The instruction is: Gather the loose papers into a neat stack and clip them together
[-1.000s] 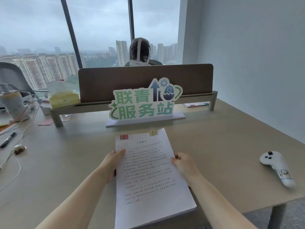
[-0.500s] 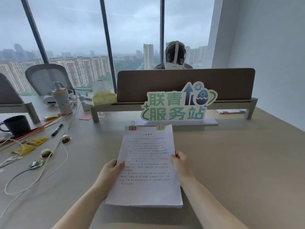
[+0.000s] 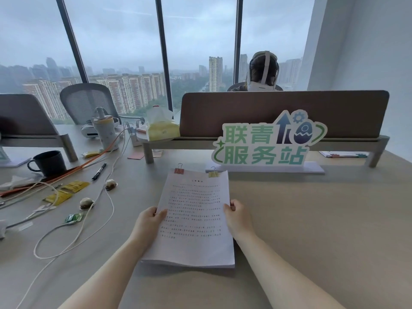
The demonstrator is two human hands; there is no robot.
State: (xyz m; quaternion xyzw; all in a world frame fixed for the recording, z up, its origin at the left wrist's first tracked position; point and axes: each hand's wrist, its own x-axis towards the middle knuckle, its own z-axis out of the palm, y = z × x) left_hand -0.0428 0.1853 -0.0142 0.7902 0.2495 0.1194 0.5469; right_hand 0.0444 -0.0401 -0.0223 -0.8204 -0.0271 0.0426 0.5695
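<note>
A stack of white printed papers (image 3: pixel 194 215) lies on the beige desk (image 3: pixel 312 219) in front of me, edges squared. A pink binder clip (image 3: pixel 179 170) grips its top left corner and a yellow binder clip (image 3: pixel 213 173) grips its top edge further right. My left hand (image 3: pixel 149 221) holds the stack's left edge, thumb on the top sheet. On the opposite edge my right hand (image 3: pixel 236 216) grips the stack.
A green and white sign (image 3: pixel 267 143) stands just behind the papers before a brown divider (image 3: pixel 283 112). To the left lie cables (image 3: pixel 75 237), a pen (image 3: pixel 99 171), packets, a black mug (image 3: pixel 48 162) and a tissue box (image 3: pixel 162 130). A person sits beyond the divider.
The view has swung left, showing more of the cluttered left desk. My hands have slid down the paper's sides and the stack now lies flatter and further from me.
</note>
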